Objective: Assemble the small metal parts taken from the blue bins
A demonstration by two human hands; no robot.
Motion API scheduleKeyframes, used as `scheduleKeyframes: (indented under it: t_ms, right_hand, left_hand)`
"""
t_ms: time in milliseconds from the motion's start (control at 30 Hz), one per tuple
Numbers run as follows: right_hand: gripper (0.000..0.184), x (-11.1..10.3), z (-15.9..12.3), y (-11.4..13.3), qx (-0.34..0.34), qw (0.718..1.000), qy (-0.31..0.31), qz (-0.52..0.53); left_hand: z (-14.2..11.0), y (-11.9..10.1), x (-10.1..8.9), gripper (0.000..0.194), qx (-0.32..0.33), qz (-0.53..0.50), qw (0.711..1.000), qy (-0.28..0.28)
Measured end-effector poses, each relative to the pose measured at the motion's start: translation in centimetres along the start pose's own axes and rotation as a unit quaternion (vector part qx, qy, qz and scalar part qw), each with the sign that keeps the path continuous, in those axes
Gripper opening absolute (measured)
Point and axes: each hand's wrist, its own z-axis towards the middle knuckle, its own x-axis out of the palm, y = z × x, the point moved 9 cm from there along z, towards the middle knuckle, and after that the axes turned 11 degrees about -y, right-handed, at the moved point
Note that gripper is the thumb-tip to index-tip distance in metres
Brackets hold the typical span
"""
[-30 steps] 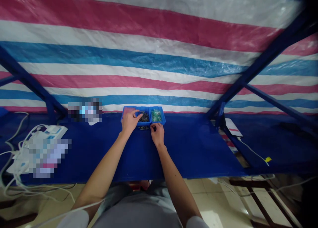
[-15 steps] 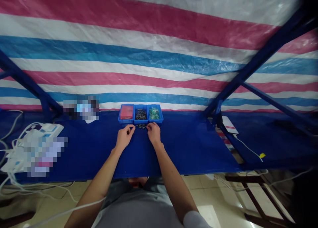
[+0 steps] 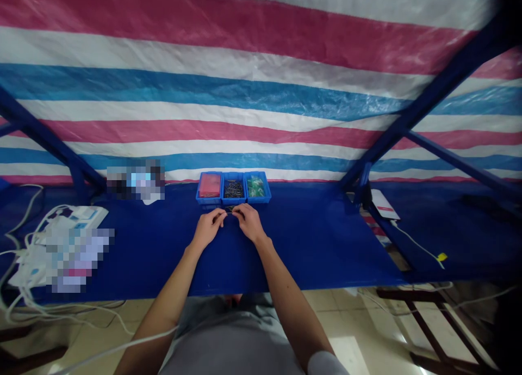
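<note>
My left hand (image 3: pixel 207 227) and my right hand (image 3: pixel 248 221) meet in front of three small blue bins, thumbs and fingers pinched. Between the fingertips runs a thin, screw-like metal piece (image 3: pixel 229 213), which both hands seem to grip; its exact kind is too small to make out. Just behind the fingers lie a few dark pieces (image 3: pixel 230 207) on the table, partly covered by my hands. The middle bin (image 3: pixel 234 200) holds many dark, thin, screw-like pieces. Flat red packets or sheets fill the left bin (image 3: pixel 209 201), and clear-and-green plastic bags the right bin (image 3: pixel 258 200).
The blue table (image 3: pixel 318 239) has a power strip (image 3: pixel 98 217) with tangled white cables at left. Blurred-out items (image 3: pixel 138 179) stand at the back left. A white device (image 3: pixel 384 205) with a cable lies beyond the right-hand blue frame post (image 3: pixel 364 187). Striped sheeting hangs behind.
My right hand has moved in from the loose pieces towards my left hand. The fingertips are now close together with a thin piece between them. The view has shifted slightly.
</note>
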Motion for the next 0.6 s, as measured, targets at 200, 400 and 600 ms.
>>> scheduleKeyframes:
  t_ms: [200,400,600]
  right_hand:
    - [0.010,0.2,-0.1,0.1,0.008,1.000,0.007,0.014]
    - [0.013,0.5,-0.2,0.3,0.004,0.999,0.009,0.030]
    - [0.013,0.8,-0.3,0.6,-0.002,0.999,0.010,0.047]
  left_hand:
    - [0.0,0.0,-0.2,0.032,0.000,-0.013,1.000,-0.004]
    - [-0.3,0.1,0.7,0.030,0.010,0.041,0.998,0.038]
    - [-0.3,0.0,0.9,0.030,0.021,0.062,0.997,0.047]
